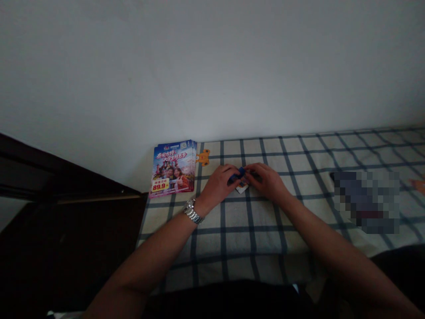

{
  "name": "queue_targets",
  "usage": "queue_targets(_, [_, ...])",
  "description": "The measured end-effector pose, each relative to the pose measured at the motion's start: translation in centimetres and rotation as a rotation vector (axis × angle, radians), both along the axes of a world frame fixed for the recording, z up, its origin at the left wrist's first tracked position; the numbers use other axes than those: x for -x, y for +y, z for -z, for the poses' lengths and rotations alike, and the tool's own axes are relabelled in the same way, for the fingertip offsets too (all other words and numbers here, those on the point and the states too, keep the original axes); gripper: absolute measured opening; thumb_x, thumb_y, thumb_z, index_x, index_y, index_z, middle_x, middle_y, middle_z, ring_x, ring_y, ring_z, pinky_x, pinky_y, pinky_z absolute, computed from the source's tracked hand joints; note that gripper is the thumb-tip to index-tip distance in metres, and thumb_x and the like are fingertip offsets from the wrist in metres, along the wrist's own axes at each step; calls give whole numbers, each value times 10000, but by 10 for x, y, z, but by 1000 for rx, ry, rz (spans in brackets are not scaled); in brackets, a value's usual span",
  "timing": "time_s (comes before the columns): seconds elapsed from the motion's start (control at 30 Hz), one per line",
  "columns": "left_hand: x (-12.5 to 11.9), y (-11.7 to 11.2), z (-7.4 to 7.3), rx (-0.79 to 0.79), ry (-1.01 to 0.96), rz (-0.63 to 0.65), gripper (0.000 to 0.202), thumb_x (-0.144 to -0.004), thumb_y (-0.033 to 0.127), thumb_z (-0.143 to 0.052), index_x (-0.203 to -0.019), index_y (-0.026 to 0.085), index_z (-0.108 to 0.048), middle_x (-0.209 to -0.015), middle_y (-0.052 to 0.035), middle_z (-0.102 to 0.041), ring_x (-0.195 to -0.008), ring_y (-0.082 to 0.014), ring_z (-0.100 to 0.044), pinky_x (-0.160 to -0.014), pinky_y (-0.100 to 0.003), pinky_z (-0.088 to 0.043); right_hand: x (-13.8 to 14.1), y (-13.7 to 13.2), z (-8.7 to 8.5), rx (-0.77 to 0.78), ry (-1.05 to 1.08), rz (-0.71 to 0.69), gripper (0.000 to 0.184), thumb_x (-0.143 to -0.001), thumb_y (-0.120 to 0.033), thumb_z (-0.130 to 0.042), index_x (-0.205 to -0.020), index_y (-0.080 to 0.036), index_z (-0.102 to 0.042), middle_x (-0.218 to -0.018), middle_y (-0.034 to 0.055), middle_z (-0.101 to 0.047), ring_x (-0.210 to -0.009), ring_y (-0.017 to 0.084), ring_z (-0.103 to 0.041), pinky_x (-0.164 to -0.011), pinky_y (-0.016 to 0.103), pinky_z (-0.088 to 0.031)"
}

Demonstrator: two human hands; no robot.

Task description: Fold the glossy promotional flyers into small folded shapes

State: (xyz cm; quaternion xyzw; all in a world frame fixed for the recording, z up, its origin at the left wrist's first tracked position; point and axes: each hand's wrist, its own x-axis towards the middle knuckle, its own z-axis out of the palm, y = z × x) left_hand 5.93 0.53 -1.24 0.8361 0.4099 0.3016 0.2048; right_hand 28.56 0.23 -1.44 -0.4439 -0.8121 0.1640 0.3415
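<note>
Both hands are together over the checked cloth, fingers bent around a small folded piece of paper. The paper is blue on its upper part, with a white and printed corner showing below. My left hand, a silver watch on its wrist, pinches the blue part from the left. From the right, my right hand closes on the same piece with its thumb and fingertips. Part of the paper is hidden behind the fingers. To the left of my hands is a stack of printed flyers, blue and pink, near the wall.
A small orange cartoon figure lies right of the stack. A checked cloth covers the surface, which meets a pale wall. A pixelated dark object lies at right. A dark area is left of the cloth's edge.
</note>
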Motion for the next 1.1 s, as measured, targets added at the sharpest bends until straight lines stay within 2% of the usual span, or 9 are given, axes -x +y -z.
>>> queue_targets(0.1, [0, 1, 0, 0, 14, 22, 184, -958, 215, -706, -1137, 233, -668, -1208, -30, -697, -1147, -220, -621, -1047, -423, -493, -2, 3, 3, -39, -33, -20, 232, -992, -241, -614, -1207, -244, -700, -1123, 99, -708, -1057, 269, -680, -943, 454, -572])
queue_targets(0.17, [1, 1, -1, 3, 11, 22, 202, -961, 222, -702, -1158, 237, -655, -1201, -32, -693, -1153, -219, -619, -1053, -421, -494, -2, 5, 6, -63, -50, -38, 187, -982, -250, -633, -1146, -251, -725, -1130, 101, -699, -1054, 274, -674, -941, 464, -570])
queue_targets(0.33, [2, 0, -1, -63, 45, -101, 249, -926, 257, -744, -1149, 207, -648, -1164, -68, -621, -1127, -238, -592, -997, -404, -522, -3, 6, 10, -70, -75, -42, 147, -981, -296, -655, -1090, -240, -737, -1095, 101, -702, -1007, 275, -668, -911, 473, -572])
queue_targets(0.53, [4, -1, -1, -111, 119, -154, 174, -952, 318, -702, -1047, 185, -641, -1091, -74, -593, -1052, -248, -569, -958, -419, -513, -2, 4, 8, -61, -88, -20, 111, -970, -274, -665, -1040, -236, -741, -1062, 99, -696, -995, 273, -661, -885, 458, -569])
queue_targets(0.7, [5, -2, -4, -123, 155, -162, 76, -968, 240, -638, -1003, 176, -615, -1078, -85, -579, -1043, -252, -557, -946, -416, -509, -2, 5, 7, -45, -110, -10, 101, -959, -279, -686, -1030, -222, -728, -1041, 95, -695, -985, 274, -655, -879, 446, -559])
queue_targets(0.93, [6, -2, -6, -75, 128, -145, 53, -997, 224, -578, -1043, 199, -575, -1030, -62, -614, -978, -230, -583, -890, -388, -505, -2, 5, 8, -21, -65, 5, 137, -954, -293, -688, -1076, -234, -699, -1053, 88, -695, -998, 270, -663, -884, 436, -558])
queue_targets(1.1, [6, -2, -7, 74, -28, -144, 64, -1022, 239, -544, -1083, 221, -555, -939, -21, -672, -854, -183, -649, -788, -330, -520, -1, 3, 8, 39, 8, 70, 239, -951, -333, -690, -1165, -244, -631, -1028, 71, -704, -927, 249, -689, -826, 405, -579])
